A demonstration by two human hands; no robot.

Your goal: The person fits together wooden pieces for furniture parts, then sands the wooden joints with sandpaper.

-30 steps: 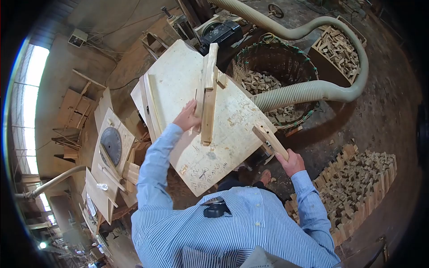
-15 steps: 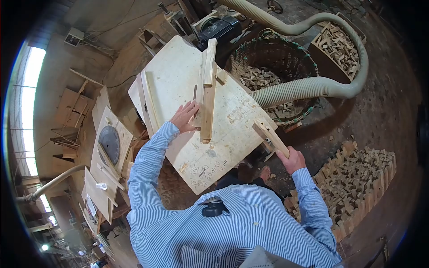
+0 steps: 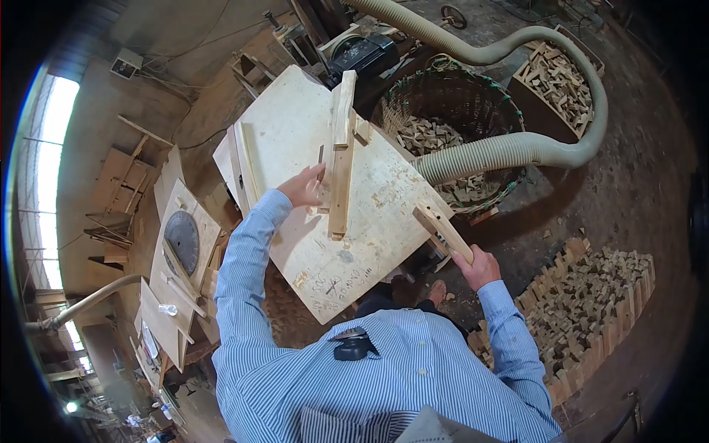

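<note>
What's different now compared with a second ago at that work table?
Little: the left hand spread its fingers briefly, then settled again beside the long wooden strip. The right hand keeps its grip on the short wooden piece at the table edge. The basket and hose stayed put.

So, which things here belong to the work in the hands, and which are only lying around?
In the work:
- left hand, at the long wooden strip on the table
- right hand, gripping a wooden stick at the table edge

Lying about:
- basket with wood offcuts
- dust hose
- stacked wood blocks on the floor
- crate of offcuts
</note>
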